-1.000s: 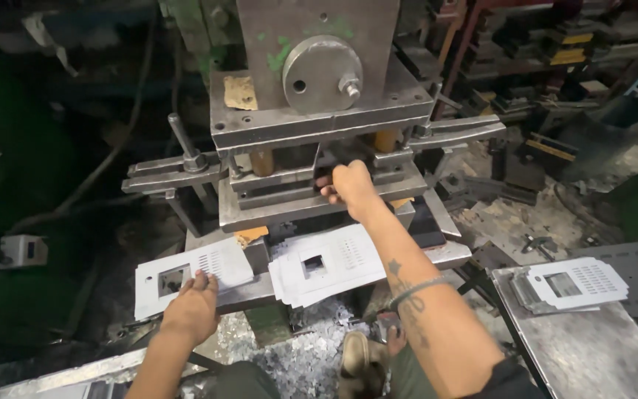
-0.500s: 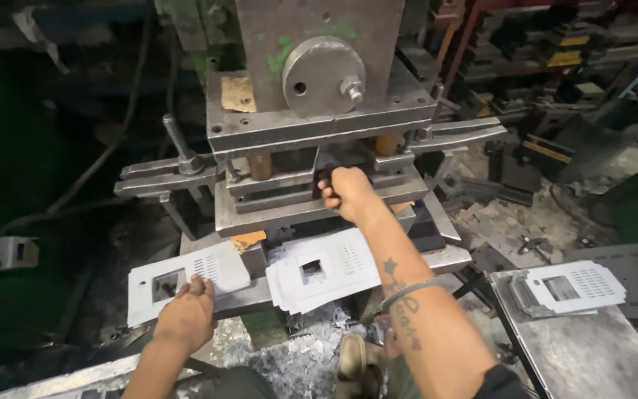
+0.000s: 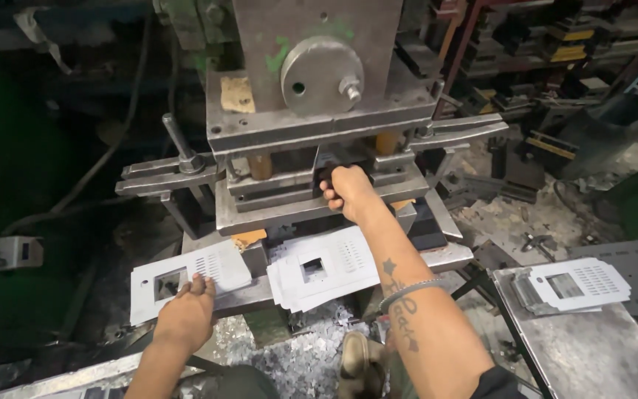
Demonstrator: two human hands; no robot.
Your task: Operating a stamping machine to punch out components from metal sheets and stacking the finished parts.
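Observation:
A heavy steel punch press (image 3: 311, 96) stands in front of me. My right hand (image 3: 347, 191) reaches into the gap between its upper and lower die blocks, fingers curled on something dark that I cannot make out. My left hand (image 3: 184, 314) rests its fingertips on a flat punched metal plate (image 3: 186, 277) with a square window, lying on the press bed at the left. A fanned stack of similar punched plates (image 3: 323, 270) lies on the bed just below my right forearm.
On the grey metal table (image 3: 592, 355) at the right lies another stack of punched plates (image 3: 574, 284). Metal scrap chips (image 3: 297, 362) pile on the floor below the press. Clamp bars (image 3: 160, 177) stick out at both sides. Shelves of tooling (image 3: 555, 44) fill the back right.
My left hand has slid a little up onto the left plate. My right hand stays in the die gap. The view has shifted slightly.

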